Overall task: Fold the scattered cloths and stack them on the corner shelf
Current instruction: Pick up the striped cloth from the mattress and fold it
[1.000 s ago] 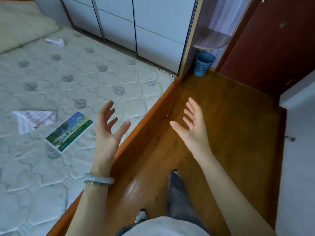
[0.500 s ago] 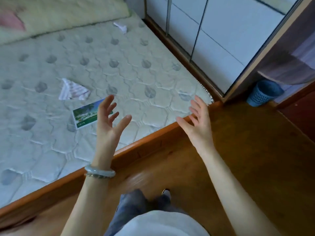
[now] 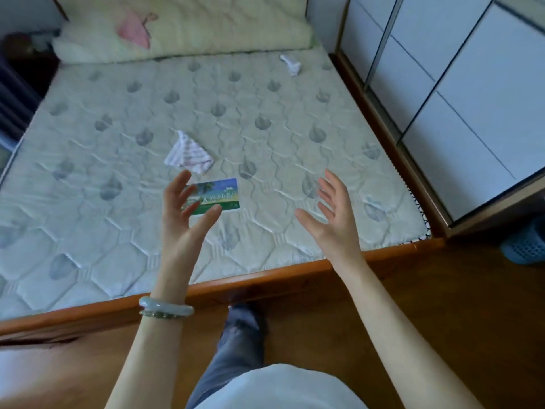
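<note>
Three cloths lie scattered on the bed. A striped pink-and-white cloth (image 3: 188, 154) is crumpled in the middle of the mattress (image 3: 88, 172). A small white cloth (image 3: 291, 64) lies at the far right. A pink cloth (image 3: 136, 31) rests on the rolled quilt at the head. My left hand (image 3: 184, 214) and my right hand (image 3: 333, 216) hover over the near part of the mattress, fingers spread, palms facing each other, holding nothing. The left hand is just short of the striped cloth. The corner shelf is out of view.
A blue-green booklet (image 3: 219, 196) lies flat just beyond my left fingers. The wooden bed frame (image 3: 265, 278) runs across in front of my legs. White wardrobe doors (image 3: 460, 84) stand at the right, with a blue basket (image 3: 526, 246) on the wooden floor.
The view has swung left from the floor and corner shelf to face the bed squarely. Both hands stay raised and empty, now over the mattress.
</note>
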Motion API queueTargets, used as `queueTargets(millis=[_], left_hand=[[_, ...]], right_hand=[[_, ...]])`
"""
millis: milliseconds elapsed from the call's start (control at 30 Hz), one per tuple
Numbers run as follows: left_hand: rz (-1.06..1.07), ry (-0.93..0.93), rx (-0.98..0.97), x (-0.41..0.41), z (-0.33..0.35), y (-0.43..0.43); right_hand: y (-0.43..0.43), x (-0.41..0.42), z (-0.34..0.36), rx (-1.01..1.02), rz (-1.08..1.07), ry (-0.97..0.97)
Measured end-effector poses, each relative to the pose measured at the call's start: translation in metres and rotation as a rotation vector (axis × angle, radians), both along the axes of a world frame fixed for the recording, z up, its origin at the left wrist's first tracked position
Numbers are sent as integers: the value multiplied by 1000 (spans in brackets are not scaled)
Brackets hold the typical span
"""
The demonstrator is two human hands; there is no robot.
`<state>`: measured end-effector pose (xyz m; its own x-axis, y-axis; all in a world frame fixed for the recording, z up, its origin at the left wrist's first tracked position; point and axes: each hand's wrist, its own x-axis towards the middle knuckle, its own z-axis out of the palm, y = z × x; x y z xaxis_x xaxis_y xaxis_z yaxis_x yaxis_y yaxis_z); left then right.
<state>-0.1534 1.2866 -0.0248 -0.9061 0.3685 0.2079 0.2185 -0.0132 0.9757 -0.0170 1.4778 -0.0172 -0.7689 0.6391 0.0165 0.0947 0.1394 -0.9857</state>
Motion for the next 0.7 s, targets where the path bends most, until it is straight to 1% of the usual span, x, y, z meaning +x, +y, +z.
queueTargets(millis=[200,467,567,700], left_hand=[[-11,15,-35,-82,13,12],[-54,29,-123,-206,30,6],[-57,6,-146,-238,27,4],[-62,2,-166,-261,26,6]], right_hand=[[8,-82,10,-20,-4,26],[6,-220,11,-39,28,42],[4,-257,11,-57,37,47],[4,-286,10,-70,67,29]])
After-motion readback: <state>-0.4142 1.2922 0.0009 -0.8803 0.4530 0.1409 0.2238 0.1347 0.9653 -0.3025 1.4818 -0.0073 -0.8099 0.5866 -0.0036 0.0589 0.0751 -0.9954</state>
